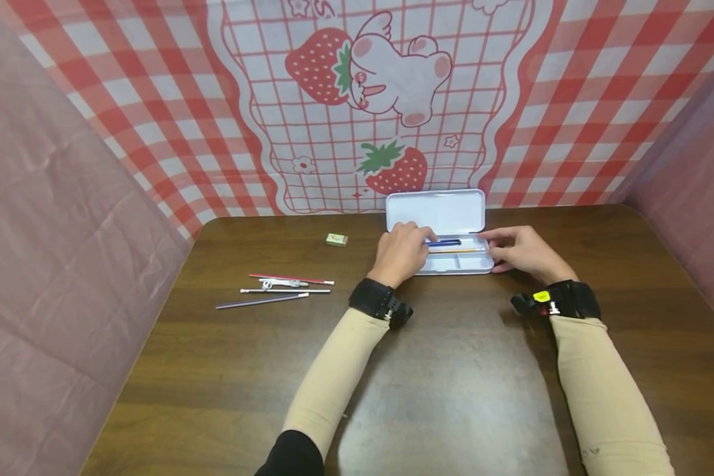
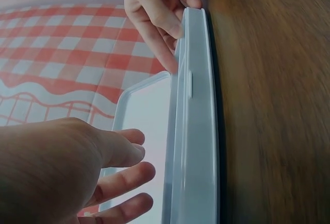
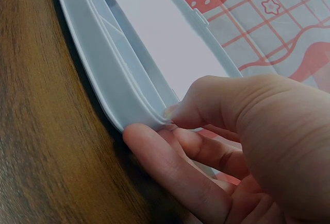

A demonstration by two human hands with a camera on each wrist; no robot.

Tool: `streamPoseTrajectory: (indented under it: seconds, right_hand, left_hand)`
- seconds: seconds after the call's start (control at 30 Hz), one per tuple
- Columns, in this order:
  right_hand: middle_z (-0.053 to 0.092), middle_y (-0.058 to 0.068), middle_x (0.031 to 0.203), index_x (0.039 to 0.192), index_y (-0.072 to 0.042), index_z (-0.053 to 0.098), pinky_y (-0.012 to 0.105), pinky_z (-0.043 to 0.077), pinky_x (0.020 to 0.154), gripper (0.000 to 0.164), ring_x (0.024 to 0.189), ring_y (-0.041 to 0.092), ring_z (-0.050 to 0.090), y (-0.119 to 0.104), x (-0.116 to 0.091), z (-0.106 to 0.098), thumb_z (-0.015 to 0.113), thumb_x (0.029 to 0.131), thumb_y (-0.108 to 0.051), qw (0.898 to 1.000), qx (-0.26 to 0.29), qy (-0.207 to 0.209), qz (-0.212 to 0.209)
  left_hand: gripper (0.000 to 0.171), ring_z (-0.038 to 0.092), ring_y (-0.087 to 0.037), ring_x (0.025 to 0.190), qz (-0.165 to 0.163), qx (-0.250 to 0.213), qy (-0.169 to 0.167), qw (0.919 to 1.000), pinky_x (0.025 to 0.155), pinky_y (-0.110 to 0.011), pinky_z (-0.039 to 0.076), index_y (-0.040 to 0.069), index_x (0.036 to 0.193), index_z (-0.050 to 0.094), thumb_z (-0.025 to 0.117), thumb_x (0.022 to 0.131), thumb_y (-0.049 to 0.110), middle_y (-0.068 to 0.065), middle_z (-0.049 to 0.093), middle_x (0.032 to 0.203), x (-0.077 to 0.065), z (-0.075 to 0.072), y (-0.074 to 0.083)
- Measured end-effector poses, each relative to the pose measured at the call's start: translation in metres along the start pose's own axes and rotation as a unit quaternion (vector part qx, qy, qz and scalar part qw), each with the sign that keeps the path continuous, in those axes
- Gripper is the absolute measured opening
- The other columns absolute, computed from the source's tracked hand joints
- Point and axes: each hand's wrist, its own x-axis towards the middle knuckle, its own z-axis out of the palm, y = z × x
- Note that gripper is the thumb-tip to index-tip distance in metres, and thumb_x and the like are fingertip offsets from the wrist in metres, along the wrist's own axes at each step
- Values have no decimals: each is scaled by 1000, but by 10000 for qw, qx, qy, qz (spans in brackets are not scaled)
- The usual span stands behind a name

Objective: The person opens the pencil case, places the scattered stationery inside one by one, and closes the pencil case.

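A white pencil case [image 1: 476, 262] lies with its lid [image 1: 436, 210] raised at the back of the table. My right hand [image 1: 526, 252] grips its right end; in the right wrist view the thumb [image 3: 206, 100] is over the rim and the fingers are against the outside wall. My left hand [image 1: 400, 252] is over the case's left part, covering it in the head view. In the left wrist view its fingers [image 2: 129, 177] are spread loosely with nothing between them. A blue pen [image 1: 446, 242] and a yellow pencil [image 1: 461, 251] lie inside the case, the pen beside the left fingertips.
To the left on the brown table [image 1: 452, 370] lie a red pencil [image 1: 312, 280], a white compass [image 1: 282, 283], a white pencil [image 1: 315, 291] and a dark purple pencil [image 1: 262, 303]. A small eraser [image 1: 336, 240] sits farther back. Behind hangs a checked cloth [image 1: 172, 132].
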Motion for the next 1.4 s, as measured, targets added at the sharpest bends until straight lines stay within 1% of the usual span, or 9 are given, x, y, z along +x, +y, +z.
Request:
streamPoseTrajectory:
  seconds: [0.13,0.4,0.77,1.03,1.4]
  right_hand:
    - [50,19,106,136,-8,61,28,63,66,42,83,29,63,0,0,0,65,94,-11,10000,0,0,8]
    - [50,19,108,136,-8,61,28,63,67,42,85,30,63,0,-1,0,64,95,-11,10000,-33,-26,5]
    - [50,19,106,136,-7,61,28,63,66,42,83,29,63,0,-2,-1,64,94,-9,10000,-28,-2,19]
    - [50,19,107,136,-7,61,28,63,66,42,84,29,63,0,0,0,64,94,-9,10000,-36,-1,13]
    - [50,18,106,136,-7,61,28,62,66,42,84,28,64,1,0,0,65,94,-11,10000,-24,19,9]
  left_hand:
    - [29,62,-17,90,42,-3,10,10000,65,-32,52,31,114,75,61,93,18,4,73,105,-3,-1,-6]
    - [26,62,-20,97,102,-54,34,9999,69,-35,54,29,112,75,62,92,19,2,73,104,-11,-5,-19]
    - [27,61,-18,96,234,78,138,9996,68,-34,53,30,112,75,63,91,18,3,70,102,-20,-5,-29]
    - [26,59,-19,94,237,48,188,9995,69,-35,52,28,112,75,63,91,19,2,69,101,-26,-10,-36]
    - [26,60,-21,97,443,158,247,9986,70,-39,52,28,112,75,64,90,20,1,70,105,-36,-20,-47]
